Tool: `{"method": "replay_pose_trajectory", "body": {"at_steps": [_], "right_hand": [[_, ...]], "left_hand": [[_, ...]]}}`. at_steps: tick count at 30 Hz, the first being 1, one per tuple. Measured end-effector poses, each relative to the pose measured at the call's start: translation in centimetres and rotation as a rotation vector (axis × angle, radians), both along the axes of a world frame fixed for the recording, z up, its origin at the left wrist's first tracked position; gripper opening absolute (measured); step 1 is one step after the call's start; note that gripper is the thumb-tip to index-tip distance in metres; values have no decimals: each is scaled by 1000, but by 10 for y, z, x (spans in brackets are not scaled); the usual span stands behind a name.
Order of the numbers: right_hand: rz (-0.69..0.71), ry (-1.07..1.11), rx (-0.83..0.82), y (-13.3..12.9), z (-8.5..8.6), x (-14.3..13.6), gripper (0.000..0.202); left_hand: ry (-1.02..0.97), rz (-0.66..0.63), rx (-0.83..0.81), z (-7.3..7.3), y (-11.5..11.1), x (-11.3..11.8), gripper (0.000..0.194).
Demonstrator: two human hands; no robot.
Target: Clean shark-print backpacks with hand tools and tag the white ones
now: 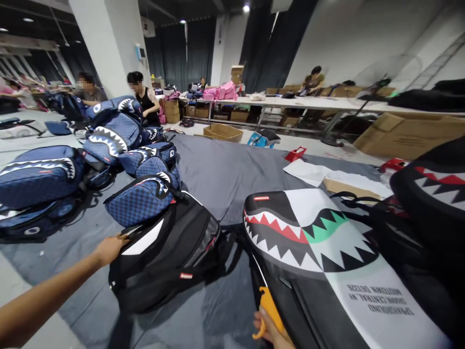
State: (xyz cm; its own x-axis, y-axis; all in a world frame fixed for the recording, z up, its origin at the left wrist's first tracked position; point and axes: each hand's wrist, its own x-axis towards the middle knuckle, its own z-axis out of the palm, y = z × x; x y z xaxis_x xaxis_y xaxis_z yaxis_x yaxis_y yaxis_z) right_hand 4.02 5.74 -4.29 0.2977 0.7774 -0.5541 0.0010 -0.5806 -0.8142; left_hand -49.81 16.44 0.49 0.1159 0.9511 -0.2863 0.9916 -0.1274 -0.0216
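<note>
My left hand [111, 248] grips the near-left edge of a black backpack [170, 247], which lies on the table with its straps showing. My right hand [271, 332], at the bottom edge, is closed around an orange tool [271, 310]. A thin pale line runs up from the tool, but its kind is not clear. Just right of that hand lies a large backpack with a shark-mouth print [312, 232], half black and half white, its lettering upside down. A blue checkered bag [140, 198] rests against the far side of the black backpack.
More blue shark-mouth bags [39, 174] are piled on the left. Dark backpacks [432, 194] stand at the right edge. White paper [308, 172] and a red item [296, 154] lie behind the printed backpack. Beyond the grey cloth [225, 165] are an open carton [223, 132] and a co-worker [145, 99].
</note>
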Motion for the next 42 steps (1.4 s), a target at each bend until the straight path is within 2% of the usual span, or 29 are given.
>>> {"method": "replay_pose_trajectory", "body": {"at_steps": [2,3,5,7,8,9,10,12,14,16,17,18,20,21,22,23,24,27,29,30,31,33,36,39,42], "right_hand": [[-86,14,10,8,-2,-2,65],[-102,19,10,10,0,-2,66],[-81,20,2,9,6,-5,66],[-53,5,-7,4,15,-13,64],[-37,-7,-14,0,19,-20,63],[-20,-21,-18,-4,22,-28,63],[3,-32,-23,-9,24,-38,62],[59,-39,-35,-21,25,-59,62],[90,-22,-34,-38,19,-75,62],[48,-29,-17,-58,7,-82,64],[7,-43,-10,-68,-1,-82,65],[-39,-61,-10,-77,-10,-80,66],[-113,-85,-35,-91,-29,-78,64],[-130,-72,-57,-94,-37,-80,62],[-129,-43,-85,-94,-45,-83,59],[-106,3,-112,-92,-50,-89,56],[-62,58,-138,-89,-53,-98,53],[147,228,-198,-74,-55,-139,48],[264,302,-232,-67,-55,-171,45],[296,322,-260,-64,-56,-185,43],[302,337,-276,-62,-56,-197,41],[293,361,-284,-62,-56,-213,37],[314,371,-233,-69,-46,-212,33],[370,337,-196,-81,-25,-183,31],[347,213,-199,-101,1,-133,34]], "left_hand": [[-70,143,130,5,-31,18,60],[-121,153,256,9,-41,35,57],[-198,43,500,19,-47,74,52],[-193,-131,616,33,-28,106,57],[-179,-200,614,39,-12,114,60],[-165,-217,601,43,7,115,63],[-144,-201,559,45,25,108,63],[-92,-182,472,43,51,73,59],[-58,-92,451,35,52,19,53],[-44,132,398,32,28,-40,46],[-36,331,364,33,11,-67,41],[-10,458,349,36,-6,-89,39],[25,608,343,42,-40,-116,46],[18,634,358,44,-54,-117,51],[-15,626,379,43,-67,-111,55],[-100,567,397,40,-80,-98,57],[-181,442,395,36,-92,-78,60],[-193,29,345,14,-130,-1,85],[-212,-217,230,-4,-155,46,101],[-202,-271,175,-14,-166,64,107],[-169,-271,134,-25,-174,78,112],[-58,-170,102,-47,-181,94,115],[25,-108,91,-67,-173,95,97],[-6,-191,48,-61,-164,90,80],[-87,-297,-64,-43,-177,97,73]]}}
